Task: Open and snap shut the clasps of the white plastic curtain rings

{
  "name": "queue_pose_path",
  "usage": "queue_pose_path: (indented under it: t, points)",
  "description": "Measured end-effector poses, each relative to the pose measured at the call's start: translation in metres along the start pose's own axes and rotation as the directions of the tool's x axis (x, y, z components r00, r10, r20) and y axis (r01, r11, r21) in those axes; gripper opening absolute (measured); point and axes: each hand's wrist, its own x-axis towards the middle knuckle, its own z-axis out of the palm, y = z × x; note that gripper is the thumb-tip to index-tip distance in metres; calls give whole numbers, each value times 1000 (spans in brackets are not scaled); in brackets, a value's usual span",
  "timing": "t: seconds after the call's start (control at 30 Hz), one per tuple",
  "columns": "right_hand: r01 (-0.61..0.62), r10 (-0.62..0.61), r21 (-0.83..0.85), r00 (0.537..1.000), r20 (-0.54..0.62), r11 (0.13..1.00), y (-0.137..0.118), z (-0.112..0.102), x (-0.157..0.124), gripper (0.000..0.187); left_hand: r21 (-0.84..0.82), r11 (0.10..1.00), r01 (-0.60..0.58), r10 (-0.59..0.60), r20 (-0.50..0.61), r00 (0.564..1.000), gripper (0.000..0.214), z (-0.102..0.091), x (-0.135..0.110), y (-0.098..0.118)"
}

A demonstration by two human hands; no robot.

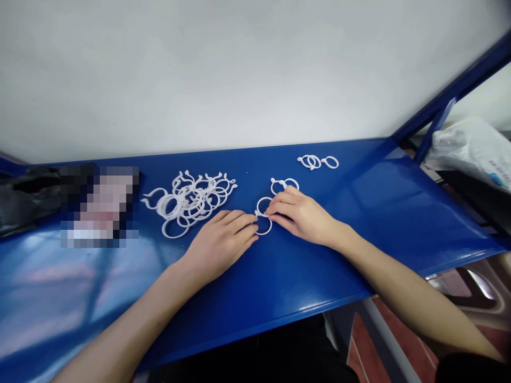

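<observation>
My left hand (223,240) lies low over the blue table, its fingertips closed at the edge of a white plastic ring (271,226). Opposite it, my right hand (306,215) pinches a second white ring (258,203), which overlaps the first. Small knobs sit where the two rings meet; whether they are linked I cannot tell. Just beyond my right fingers lies a pair of similar rings (272,186), partly covered by that hand. Left of my left hand spreads a pile of white rings (190,201), several with a gap and knobbed ends.
At the back right of the blue table (379,213) lies a small group of white rings (330,158). A blurred-out flat object (104,205) and a black plastic bag (32,197) are at the left. A clear plastic package (475,151) stands beyond the right edge; a pale wall rises behind.
</observation>
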Motion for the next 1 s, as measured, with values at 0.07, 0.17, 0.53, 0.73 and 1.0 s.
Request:
queue_pose_path:
  t: [0.07, 0.17, 0.53, 0.73, 1.0]
  points:
    - [23, -23, 62, 1000, 2, 998, 1, 0, 0, 20, 12, 1000, 17, -16, -21, 1000, 19, 1, -2, -1]
    - [23, -25, 138, 1000, 17, 990, 0, 0, 0, 17, 36, 999, 36, -35, -23, 999, 20, 3, -4, -4]
    - [118, -116, 81, 993, -36, 990, -4, -3, 0, 23, 0, 985, 173, -172, -55, 984, 18, 1, 0, -4]
    - [213, -213, 10, 977, 31, 977, -4, 5, 4, 21, -73, 993, 93, -95, -26, 995, 8, 0, 1, -4]
    - [211, -198, -116, 973, 118, 971, -7, 14, 8, 24, -72, 996, 45, -39, 79, 996, 17, 3, 3, -4]
